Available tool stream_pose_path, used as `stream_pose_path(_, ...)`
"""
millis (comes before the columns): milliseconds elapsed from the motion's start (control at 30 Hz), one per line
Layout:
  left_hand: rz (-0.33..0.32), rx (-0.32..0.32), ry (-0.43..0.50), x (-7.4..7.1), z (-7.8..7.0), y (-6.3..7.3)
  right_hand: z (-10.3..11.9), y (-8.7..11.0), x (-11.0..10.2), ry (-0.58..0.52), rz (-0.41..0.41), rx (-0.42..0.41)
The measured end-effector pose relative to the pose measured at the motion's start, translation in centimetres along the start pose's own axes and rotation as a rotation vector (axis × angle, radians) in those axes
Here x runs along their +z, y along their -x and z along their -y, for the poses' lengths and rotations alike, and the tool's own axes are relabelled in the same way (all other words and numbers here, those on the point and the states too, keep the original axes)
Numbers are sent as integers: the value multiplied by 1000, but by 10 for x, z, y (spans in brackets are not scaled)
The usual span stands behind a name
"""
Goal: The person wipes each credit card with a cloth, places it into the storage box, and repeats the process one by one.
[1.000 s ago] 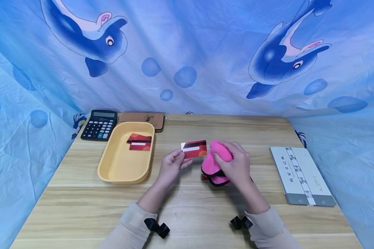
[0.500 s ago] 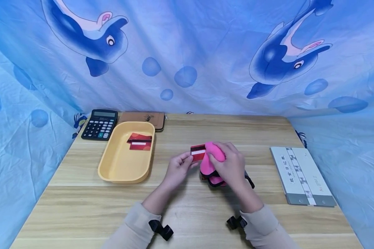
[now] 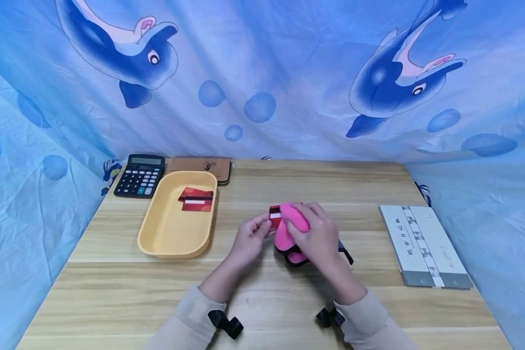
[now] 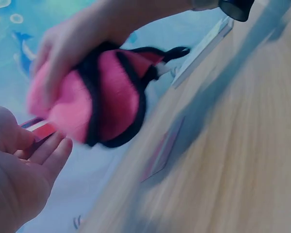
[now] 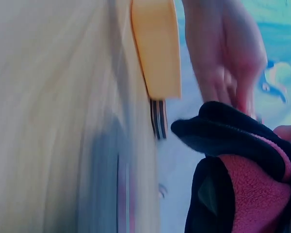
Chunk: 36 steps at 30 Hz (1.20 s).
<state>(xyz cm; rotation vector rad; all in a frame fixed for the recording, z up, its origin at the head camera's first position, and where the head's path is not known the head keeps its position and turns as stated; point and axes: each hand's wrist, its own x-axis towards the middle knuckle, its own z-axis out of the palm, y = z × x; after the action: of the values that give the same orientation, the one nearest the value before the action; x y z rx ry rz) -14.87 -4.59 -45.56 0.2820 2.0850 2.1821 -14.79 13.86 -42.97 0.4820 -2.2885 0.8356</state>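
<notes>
My left hand [image 3: 249, 238] pinches a red card [image 3: 274, 217] by its left edge, thumb on top. The card has a dark stripe and a white strip. My right hand [image 3: 317, 231] grips a bunched pink cloth [image 3: 293, 223] with black edging, which covers the card's right part. In the left wrist view, both hands are above the table, and another card [image 4: 162, 153] lies flat below the cloth. Fleecy pink fabric of the cloth [image 5: 254, 196] fills the right wrist view's lower right. Two red cards [image 3: 197, 200] overlap in the yellow tray [image 3: 175, 238].
Behind the tray are a black calculator [image 3: 140, 176] and a brown wallet [image 3: 201, 167]. A white-and-grey account book [image 3: 424, 248] lies at the table's right. Blue dolphin-print fabric [image 3: 262, 63] hangs around the wooden table [image 3: 262, 311].
The left hand has brought the card rightward to the cloth. The right hand has shifted left with the cloth, which now covers more of the card.
</notes>
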Motion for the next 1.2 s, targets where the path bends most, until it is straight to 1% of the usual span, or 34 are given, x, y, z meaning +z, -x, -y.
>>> stream_pose_path(67, -17, 3, 61, -4, -2, 0, -8, -1, -3, 16, -13, 43)
stream_pose_path(133, -31, 10, 99, -6, -4, 0, -13, -2, -5, 30, -27, 72)
stream_pose_path(233, -26, 21, 109, -6, -4, 0, -15, -4, -4, 47, -35, 60)
stream_pose_path(333, 11, 21, 74, 0, -1, 1, -8, -3, 1, 53, -23, 7)
stream_pose_path(467, 41, 45, -51, 6, 5, 3, 7, -1, 7, -6, 6, -47)
stream_pose_path(567, 33, 55, -117, 7, 6, 5, 15, 1, 9, -59, 15, -56)
stream_pose_path(667, 30, 54, -130, 5, 6, 5, 17, 2, 7, -69, 20, -36)
stream_pose_path(733, 34, 55, -107, 3, 5, 6, 13, 2, 5, -62, 19, -14)
stream_pose_path(867, 33, 45, -8, -4, 1, 8, -1, 1, 2, -19, 6, 41)
stream_pose_path(933, 30, 34, 44, -9, -1, 10, -8, 1, -1, -2, -6, 66)
stream_pose_path(1000, 15, 24, 68, -13, -3, 12, -14, 0, -4, 13, -14, 86)
stream_pose_path(1067, -9, 20, 83, -17, -6, 12, -19, 0, -8, 11, -18, 100)
stream_pose_path(1200, -109, 6, 125, -27, -10, 10, -27, 2, -12, -4, -14, 127)
